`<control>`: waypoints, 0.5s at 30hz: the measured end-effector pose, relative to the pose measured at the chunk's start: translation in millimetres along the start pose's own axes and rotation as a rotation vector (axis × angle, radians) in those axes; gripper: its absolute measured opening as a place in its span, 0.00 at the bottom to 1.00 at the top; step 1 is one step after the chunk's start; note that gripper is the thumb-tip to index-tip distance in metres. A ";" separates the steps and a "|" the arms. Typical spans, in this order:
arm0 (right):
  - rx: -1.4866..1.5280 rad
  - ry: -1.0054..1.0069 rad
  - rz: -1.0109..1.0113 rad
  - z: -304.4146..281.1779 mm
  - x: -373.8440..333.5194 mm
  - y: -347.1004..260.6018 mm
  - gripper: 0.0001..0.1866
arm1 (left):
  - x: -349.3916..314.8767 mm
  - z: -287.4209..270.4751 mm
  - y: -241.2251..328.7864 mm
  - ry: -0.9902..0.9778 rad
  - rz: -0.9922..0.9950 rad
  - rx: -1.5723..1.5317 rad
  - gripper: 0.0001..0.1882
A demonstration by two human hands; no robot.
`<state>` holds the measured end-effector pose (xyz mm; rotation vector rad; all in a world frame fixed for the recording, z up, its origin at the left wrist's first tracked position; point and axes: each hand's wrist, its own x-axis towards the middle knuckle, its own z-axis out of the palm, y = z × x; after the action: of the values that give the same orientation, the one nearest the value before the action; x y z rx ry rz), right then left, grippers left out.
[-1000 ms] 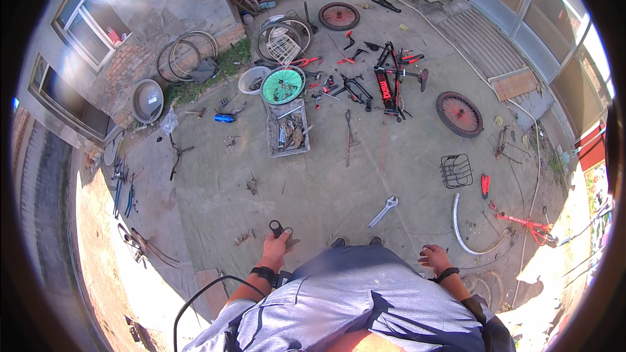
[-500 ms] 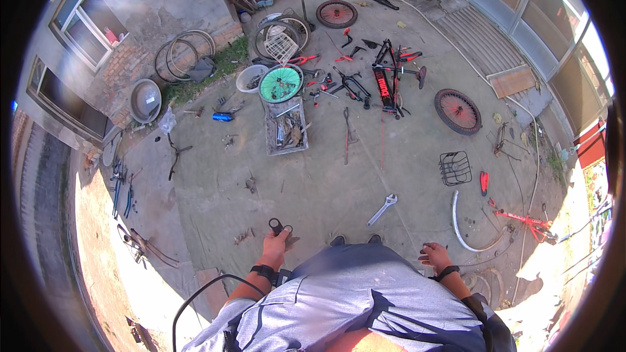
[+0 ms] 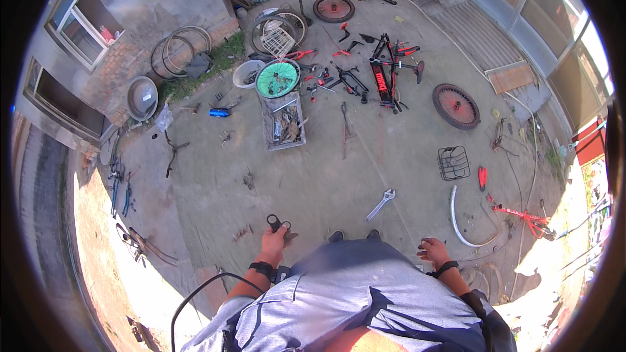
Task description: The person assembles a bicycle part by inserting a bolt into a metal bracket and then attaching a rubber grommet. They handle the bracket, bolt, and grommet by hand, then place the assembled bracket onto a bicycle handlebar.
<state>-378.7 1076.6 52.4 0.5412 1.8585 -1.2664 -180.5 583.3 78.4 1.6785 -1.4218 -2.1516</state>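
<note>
My left hand (image 3: pixel 274 246) is closed on a small black piece with two ring-shaped ends (image 3: pixel 276 223); its exact kind cannot be made out. It is held low in front of me, left of my feet. My right hand (image 3: pixel 433 252) hangs at my right side with its fingers loosely apart and nothing visible in them. Between the hands, a little farther off, a large silver adjustable wrench (image 3: pixel 380 206) lies on the ground. A black wire basket (image 3: pixel 453 163) and a curved silver mudguard (image 3: pixel 457 221) lie beyond my right hand.
A black bicycle frame (image 3: pixel 385 77), red-rimmed wheels (image 3: pixel 456 106), and a tray of tools (image 3: pixel 285 146) lie ahead. A green basin (image 3: pixel 278 79) stands behind the tray. A red frame part (image 3: pixel 521 214) lies right, a blue bottle (image 3: pixel 220 113) left.
The view has shifted slightly, so the ground things sit a little farther left and up or down. My left hand has tilted the black piece slightly; my right hand stays empty.
</note>
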 end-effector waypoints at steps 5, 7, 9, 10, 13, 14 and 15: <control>-0.009 0.008 0.012 1.8 1.1 -3.1 0.17 | 6.6 -6.5 -4.2 -0.007 -0.012 -0.033 0.11; -0.030 0.004 0.006 4.5 1.9 -4.0 0.17 | 10.1 -10.5 -4.9 0.004 -0.003 -0.027 0.11; -0.024 0.017 0.014 9.4 3.1 -5.9 0.17 | 13.6 -16.8 -3.4 0.015 0.004 -0.036 0.12; -0.035 0.015 0.008 12.4 3.5 -7.1 0.18 | 14.5 -21.7 -2.4 0.018 0.003 -0.042 0.12; -0.038 0.009 0.003 23.5 5.5 -13.6 0.19 | 22.4 -33.5 3.2 0.021 0.027 -0.041 0.11; -0.054 0.002 -0.004 27.3 5.7 -16.0 0.19 | 24.9 -38.4 4.5 0.023 0.032 -0.059 0.11; -0.046 0.006 0.002 32.2 6.7 -19.2 0.20 | 27.5 -43.5 6.6 0.026 0.029 -0.026 0.10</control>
<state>-384.3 1039.0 52.2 0.5230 1.8868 -1.2191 -160.2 537.9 63.7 1.6608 -1.3963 -2.1161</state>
